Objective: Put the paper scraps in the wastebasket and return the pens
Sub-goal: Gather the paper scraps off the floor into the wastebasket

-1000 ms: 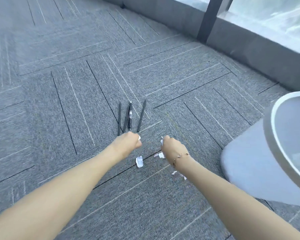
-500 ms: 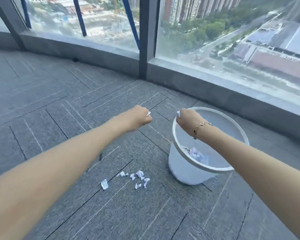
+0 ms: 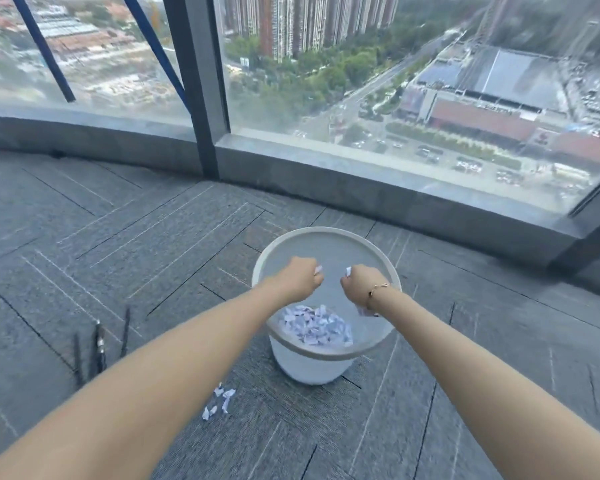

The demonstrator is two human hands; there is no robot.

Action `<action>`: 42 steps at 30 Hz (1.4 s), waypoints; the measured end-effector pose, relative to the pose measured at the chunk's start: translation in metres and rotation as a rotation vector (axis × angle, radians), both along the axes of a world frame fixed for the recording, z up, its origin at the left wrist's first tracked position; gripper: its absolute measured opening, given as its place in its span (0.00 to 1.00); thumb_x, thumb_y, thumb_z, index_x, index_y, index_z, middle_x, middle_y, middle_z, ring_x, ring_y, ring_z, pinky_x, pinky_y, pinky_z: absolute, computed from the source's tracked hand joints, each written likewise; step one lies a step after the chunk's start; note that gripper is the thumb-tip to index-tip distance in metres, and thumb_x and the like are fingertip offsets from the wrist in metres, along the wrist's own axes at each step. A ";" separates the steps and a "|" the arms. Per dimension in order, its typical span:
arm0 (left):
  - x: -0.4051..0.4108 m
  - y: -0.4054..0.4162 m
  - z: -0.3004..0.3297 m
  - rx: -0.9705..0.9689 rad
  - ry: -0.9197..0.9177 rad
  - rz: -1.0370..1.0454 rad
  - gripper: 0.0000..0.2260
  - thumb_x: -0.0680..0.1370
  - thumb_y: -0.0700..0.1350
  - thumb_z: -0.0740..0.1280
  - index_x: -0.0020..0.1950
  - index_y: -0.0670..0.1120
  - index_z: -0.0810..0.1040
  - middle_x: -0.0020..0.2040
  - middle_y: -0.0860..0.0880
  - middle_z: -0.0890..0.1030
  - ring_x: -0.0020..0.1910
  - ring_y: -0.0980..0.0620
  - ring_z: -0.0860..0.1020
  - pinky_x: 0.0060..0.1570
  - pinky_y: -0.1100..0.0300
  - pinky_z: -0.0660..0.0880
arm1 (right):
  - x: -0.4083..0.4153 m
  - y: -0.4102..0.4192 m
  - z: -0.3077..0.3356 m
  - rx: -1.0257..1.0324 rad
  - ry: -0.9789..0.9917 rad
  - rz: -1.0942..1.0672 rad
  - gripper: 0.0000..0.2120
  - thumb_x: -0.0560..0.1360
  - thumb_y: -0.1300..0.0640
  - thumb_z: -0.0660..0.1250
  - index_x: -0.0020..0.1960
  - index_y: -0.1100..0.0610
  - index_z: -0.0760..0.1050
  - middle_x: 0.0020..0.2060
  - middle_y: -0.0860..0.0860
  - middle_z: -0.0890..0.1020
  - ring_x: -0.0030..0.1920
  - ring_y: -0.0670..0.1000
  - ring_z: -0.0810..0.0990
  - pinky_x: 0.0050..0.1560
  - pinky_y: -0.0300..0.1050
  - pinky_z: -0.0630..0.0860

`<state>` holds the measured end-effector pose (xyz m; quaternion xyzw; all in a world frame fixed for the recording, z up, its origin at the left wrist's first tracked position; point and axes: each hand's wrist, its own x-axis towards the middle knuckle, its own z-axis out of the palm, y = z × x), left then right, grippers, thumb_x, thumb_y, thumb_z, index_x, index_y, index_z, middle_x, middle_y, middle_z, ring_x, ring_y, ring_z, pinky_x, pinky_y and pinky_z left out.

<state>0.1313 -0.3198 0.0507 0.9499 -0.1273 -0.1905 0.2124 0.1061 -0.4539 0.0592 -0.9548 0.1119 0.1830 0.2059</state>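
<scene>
A white round wastebasket (image 3: 378, 252) stands on the grey carpet, with a heap of white paper scraps (image 3: 314, 325) on its bottom. My left hand (image 3: 300, 278) and my right hand (image 3: 359, 282) are both held above the basket's opening, each fisted around small paper scraps whose white tips stick out between the fingers. Several more scraps (image 3: 219, 401) lie on the carpet just left of the basket, partly under my left forearm. Several dark pens (image 3: 97, 344) lie side by side on the carpet at the left.
A low grey sill (image 3: 361, 188) and floor-to-ceiling windows with a dark frame post (image 3: 201, 98) close off the floor just beyond the basket. Grey carpet tiles (image 3: 118, 237) stretch to the left and right.
Both fists rose from the carpet beside the pens with scraps in them and swung right over the basket's opening. My view lifted and turned toward the basket and window.
</scene>
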 end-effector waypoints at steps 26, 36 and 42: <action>-0.007 0.014 -0.024 0.277 -0.238 -0.123 0.13 0.80 0.46 0.56 0.50 0.38 0.76 0.52 0.39 0.80 0.51 0.39 0.78 0.47 0.52 0.73 | 0.004 0.000 -0.001 -0.310 -0.090 0.205 0.20 0.78 0.50 0.60 0.31 0.60 0.66 0.35 0.55 0.76 0.40 0.58 0.76 0.38 0.44 0.68; -0.014 0.071 0.006 0.216 -0.548 -0.129 0.14 0.77 0.48 0.58 0.58 0.44 0.73 0.55 0.44 0.76 0.55 0.44 0.73 0.53 0.52 0.71 | 0.000 0.011 0.008 -0.264 -0.026 0.318 0.18 0.76 0.61 0.57 0.65 0.59 0.68 0.62 0.58 0.70 0.64 0.56 0.69 0.60 0.50 0.72; -0.037 0.166 -0.001 0.236 -0.345 0.090 0.13 0.79 0.45 0.53 0.56 0.43 0.73 0.54 0.44 0.78 0.52 0.45 0.76 0.47 0.52 0.73 | 0.006 0.053 0.031 -0.261 -0.295 0.314 0.22 0.71 0.74 0.53 0.62 0.61 0.68 0.52 0.60 0.79 0.49 0.60 0.80 0.43 0.51 0.79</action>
